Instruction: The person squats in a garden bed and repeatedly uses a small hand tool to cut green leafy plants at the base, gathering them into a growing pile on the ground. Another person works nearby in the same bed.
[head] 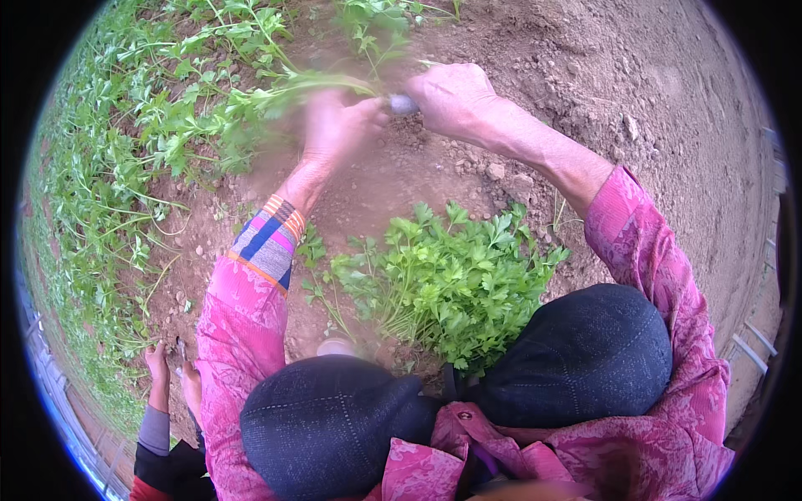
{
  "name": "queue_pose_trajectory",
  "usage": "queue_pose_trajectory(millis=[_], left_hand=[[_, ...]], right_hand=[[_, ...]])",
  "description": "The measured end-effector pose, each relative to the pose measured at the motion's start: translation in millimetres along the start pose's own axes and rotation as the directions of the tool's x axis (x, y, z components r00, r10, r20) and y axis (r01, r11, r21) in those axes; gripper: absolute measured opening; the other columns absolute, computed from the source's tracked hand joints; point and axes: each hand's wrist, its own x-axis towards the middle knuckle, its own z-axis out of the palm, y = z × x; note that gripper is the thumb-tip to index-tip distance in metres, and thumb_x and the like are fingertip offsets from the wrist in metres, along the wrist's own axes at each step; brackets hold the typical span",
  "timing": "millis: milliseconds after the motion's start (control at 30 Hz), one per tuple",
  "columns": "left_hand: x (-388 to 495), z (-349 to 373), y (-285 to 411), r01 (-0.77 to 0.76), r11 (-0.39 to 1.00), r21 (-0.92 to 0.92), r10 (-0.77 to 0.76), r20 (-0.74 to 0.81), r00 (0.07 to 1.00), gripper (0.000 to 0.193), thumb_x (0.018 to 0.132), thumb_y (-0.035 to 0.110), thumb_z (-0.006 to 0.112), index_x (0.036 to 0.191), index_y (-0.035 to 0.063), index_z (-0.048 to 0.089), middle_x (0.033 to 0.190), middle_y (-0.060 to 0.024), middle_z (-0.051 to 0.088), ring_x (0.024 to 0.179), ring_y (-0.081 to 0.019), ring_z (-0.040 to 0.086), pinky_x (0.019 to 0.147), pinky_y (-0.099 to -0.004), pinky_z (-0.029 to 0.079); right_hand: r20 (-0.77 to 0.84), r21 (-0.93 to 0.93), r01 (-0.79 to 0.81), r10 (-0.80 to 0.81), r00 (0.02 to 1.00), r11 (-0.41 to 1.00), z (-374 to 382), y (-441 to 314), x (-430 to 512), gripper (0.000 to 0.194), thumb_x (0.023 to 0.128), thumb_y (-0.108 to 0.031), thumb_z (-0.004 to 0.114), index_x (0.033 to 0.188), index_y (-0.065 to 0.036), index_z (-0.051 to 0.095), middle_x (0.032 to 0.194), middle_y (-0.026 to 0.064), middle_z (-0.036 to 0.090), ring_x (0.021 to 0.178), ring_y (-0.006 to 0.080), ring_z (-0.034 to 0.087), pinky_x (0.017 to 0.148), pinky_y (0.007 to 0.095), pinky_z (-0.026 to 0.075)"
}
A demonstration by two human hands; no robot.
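Observation:
My left hand (pixel 338 122) is blurred, its fingers closed on the stems of a parsley-like leafy plant (pixel 288 87). The leaves of that plant spread out to the left and merge with the growing plants. Opposite it, my right hand (pixel 454 94) makes a fist around a tool with a pale grey cylindrical end (pixel 403 104) pointing at my left fingers. Most of the tool is hidden in the fist, so its kind is unclear. Closer to me, a bunch of cut-looking parsley-like greens (pixel 457 275) lies on the soil, stems toward the lower left.
Dense green plants (pixel 119 138) grow along the left. Bare, cloddy soil (pixel 601 81) stretches to the right. My knees (pixel 338 419) flank the bunch's near side. At lower left, another person's hands (pixel 158 363) work at the plants' edge, one with a tool.

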Motion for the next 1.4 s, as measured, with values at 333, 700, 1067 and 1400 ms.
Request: queue_pose_trajectory(millis=[333, 700, 1067, 1400], left_hand=[[31.1, 32.2, -19.7, -0.316, 0.708, 0.631, 0.382, 0.034, 0.923, 0.013, 0.072, 0.013, 0.062, 0.079, 0.0016, 0.061, 0.068, -0.0093, 0.061, 0.055, -0.0176, 0.057, 0.051, -0.0311, 0.044], [54.3, 21.8, -26.9, -0.306, 0.591, 0.747, 0.234, 0.204, 0.951, 0.027, 0.073, 0.010, 0.058, 0.099, 0.0047, 0.054, 0.085, -0.0087, 0.058, 0.078, -0.0204, 0.057, 0.064, -0.0327, 0.046], [37.8, 27.8, -4.8, -0.245, 0.777, 0.580, 0.179, 0.170, 0.969, 0.032, 0.070, 0.019, 0.069, 0.091, 0.0006, 0.055, 0.071, -0.0062, 0.060, 0.063, -0.0145, 0.056, 0.060, -0.0317, 0.045], [55.5, 25.5, -8.1, -0.024, 0.879, 0.476, -0.079, 0.196, 0.977, 0.018, 0.070, 0.008, 0.066, 0.083, -0.0022, 0.057, 0.061, -0.0070, 0.058, 0.050, -0.0146, 0.056, 0.045, -0.0260, 0.048]], right_hand=[[-0.153, 0.284, -0.092, 0.140, 0.978, 0.954, 2.2, 42.4, -62.5, 0.010, 0.075, -0.010, 0.053, 0.079, -0.004, 0.060, 0.070, 0.0147, 0.062, 0.069, 0.0286, 0.062, 0.063, 0.0414, 0.048], [0.156, 0.943, -0.283, 0.517, 0.841, 0.176, 44.2, 31.4, -52.0, 0.014, 0.075, -0.012, 0.060, 0.071, 0.001, 0.055, 0.055, 0.0038, 0.049, 0.055, 0.0127, 0.044, 0.050, 0.0323, 0.038], [0.049, 0.941, -0.211, 0.510, 0.859, 0.265, 40.2, 44.0, -64.7, 0.014, 0.078, -0.013, 0.057, 0.071, -0.001, 0.057, 0.055, 0.0052, 0.051, 0.052, 0.0133, 0.047, 0.050, 0.0330, 0.039], [-0.041, 0.824, -0.216, 0.436, 0.899, 0.523, 57.6, 34.4, -50.5, 0.015, 0.077, -0.017, 0.057, 0.084, -0.004, 0.057, 0.072, 0.0156, 0.060, 0.070, 0.0287, 0.060, 0.064, 0.0413, 0.044]])
